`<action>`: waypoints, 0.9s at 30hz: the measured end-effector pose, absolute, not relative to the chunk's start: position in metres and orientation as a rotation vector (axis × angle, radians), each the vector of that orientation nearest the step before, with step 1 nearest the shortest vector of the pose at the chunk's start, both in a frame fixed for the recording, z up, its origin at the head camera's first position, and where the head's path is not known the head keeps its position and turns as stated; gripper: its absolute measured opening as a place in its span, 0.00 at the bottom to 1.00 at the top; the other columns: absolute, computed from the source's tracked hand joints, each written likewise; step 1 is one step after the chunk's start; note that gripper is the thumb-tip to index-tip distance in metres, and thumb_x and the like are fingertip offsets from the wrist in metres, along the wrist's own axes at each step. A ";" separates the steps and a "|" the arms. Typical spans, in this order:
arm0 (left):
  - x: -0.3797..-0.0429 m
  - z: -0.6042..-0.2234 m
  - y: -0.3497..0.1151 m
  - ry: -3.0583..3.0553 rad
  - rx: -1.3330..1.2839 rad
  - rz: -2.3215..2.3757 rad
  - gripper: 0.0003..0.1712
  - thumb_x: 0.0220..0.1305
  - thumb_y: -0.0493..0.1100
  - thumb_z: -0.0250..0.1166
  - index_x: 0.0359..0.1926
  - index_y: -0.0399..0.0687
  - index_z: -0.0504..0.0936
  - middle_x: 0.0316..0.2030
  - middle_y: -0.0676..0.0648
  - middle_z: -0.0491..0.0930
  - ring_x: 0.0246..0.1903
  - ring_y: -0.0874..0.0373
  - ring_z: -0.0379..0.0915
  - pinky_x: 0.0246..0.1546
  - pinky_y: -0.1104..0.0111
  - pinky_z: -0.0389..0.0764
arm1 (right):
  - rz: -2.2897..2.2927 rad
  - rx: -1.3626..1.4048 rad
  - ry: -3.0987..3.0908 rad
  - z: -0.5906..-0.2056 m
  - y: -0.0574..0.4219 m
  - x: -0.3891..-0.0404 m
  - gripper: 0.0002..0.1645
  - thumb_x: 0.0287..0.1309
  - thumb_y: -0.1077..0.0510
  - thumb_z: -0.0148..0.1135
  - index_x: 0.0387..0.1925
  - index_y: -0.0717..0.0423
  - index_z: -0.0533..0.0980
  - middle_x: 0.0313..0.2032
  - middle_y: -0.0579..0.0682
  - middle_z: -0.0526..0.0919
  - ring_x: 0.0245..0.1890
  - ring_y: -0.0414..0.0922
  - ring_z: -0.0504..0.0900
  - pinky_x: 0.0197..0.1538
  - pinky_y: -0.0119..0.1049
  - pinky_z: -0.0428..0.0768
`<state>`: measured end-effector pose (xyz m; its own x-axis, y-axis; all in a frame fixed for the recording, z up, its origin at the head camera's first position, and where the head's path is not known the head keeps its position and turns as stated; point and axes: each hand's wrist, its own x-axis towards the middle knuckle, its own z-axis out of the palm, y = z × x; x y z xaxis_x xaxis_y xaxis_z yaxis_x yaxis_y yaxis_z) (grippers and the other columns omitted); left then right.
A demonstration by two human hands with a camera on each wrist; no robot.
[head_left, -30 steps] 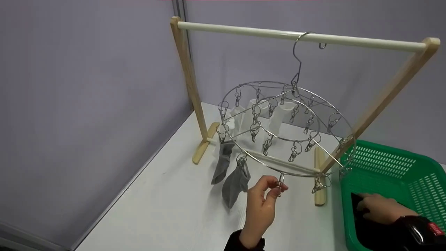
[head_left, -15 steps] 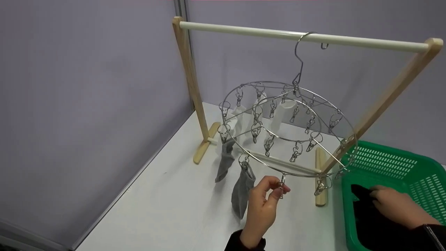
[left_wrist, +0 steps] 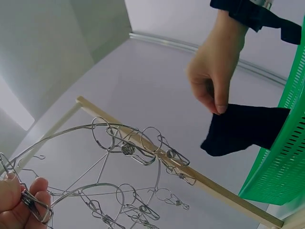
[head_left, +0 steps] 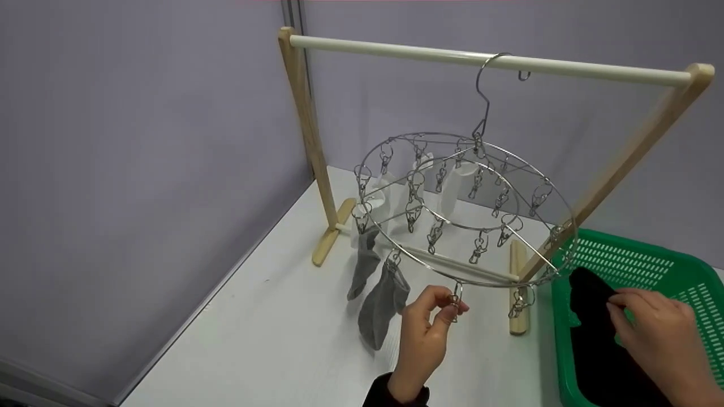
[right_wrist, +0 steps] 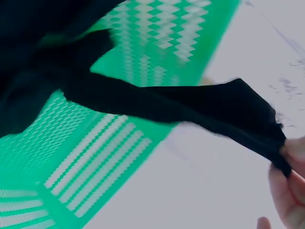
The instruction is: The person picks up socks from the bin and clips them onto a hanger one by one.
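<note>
My left hand (head_left: 424, 339) pinches a metal clip (head_left: 455, 302) at the front of a round wire sock hanger (head_left: 498, 285). In the left wrist view that clip (left_wrist: 35, 207) sits between thumb and fingers. Over the green basket (head_left: 557, 339), my right hand (head_left: 659, 328) pinches the edge of a black sock (head_left: 588, 291). The right wrist view shows the sock (right_wrist: 176, 102) stretched from the fingertips back toward more dark cloth in the basket. Two grey socks (head_left: 382, 308) hang from clips left of my left hand.
Several white socks (head_left: 455, 189) hang at the hanger's back left. The hanger's hook (head_left: 481, 85) loops over the white bar (head_left: 390, 49) of a wooden stand. One slanted leg (head_left: 628, 164) of the stand comes down beside the basket. Unused clips (head_left: 519, 302) dangle around the rings.
My right hand has risen from deep in the basket, drawing a black sock up with it. The left hand stays on its clip while the grey socks sway.
</note>
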<state>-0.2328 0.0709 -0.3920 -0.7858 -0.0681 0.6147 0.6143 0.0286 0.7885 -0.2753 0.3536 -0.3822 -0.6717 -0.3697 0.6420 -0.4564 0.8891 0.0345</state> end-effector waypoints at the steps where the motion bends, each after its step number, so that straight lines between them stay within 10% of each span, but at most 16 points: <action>1: -0.233 -0.392 0.070 -1.821 -0.551 -1.809 0.02 0.49 0.30 0.51 0.27 0.39 0.68 0.23 0.49 0.74 0.24 0.63 0.68 0.22 0.73 0.69 | 0.214 0.560 -2.374 -0.379 0.348 -0.272 0.17 0.47 0.53 0.49 0.18 0.64 0.71 0.20 0.55 0.74 0.22 0.50 0.70 0.27 0.47 0.63; 7: -0.233 -0.394 0.068 -1.828 -0.539 -1.813 0.03 0.49 0.30 0.51 0.27 0.40 0.67 0.23 0.49 0.74 0.24 0.63 0.68 0.22 0.73 0.69 | 0.449 0.428 -2.349 -0.368 0.312 -0.247 0.14 0.27 0.73 0.61 0.24 0.64 0.71 0.21 0.56 0.73 0.23 0.49 0.68 0.33 0.47 0.59; 14: -0.234 -0.393 0.068 -1.798 -0.551 -1.809 0.03 0.49 0.28 0.51 0.26 0.38 0.68 0.22 0.48 0.74 0.23 0.61 0.69 0.21 0.73 0.70 | 0.660 0.692 -2.105 -0.373 0.284 -0.231 0.22 0.50 0.46 0.45 0.21 0.61 0.74 0.24 0.51 0.74 0.26 0.40 0.68 0.33 0.35 0.59; 27: -0.231 -0.391 0.065 -1.774 -0.534 -1.852 0.05 0.48 0.26 0.49 0.25 0.37 0.67 0.22 0.47 0.74 0.24 0.61 0.69 0.22 0.72 0.70 | 0.943 0.884 -2.036 -0.417 0.242 -0.230 0.13 0.49 0.54 0.49 0.21 0.59 0.74 0.27 0.50 0.73 0.29 0.39 0.69 0.33 0.22 0.65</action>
<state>-0.2305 0.0647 -0.3906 -0.7892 -0.0947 0.6067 0.6103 -0.0108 0.7921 -0.2298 0.2425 -0.4175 -0.5107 -0.2795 0.8131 -0.8007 0.4990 -0.3315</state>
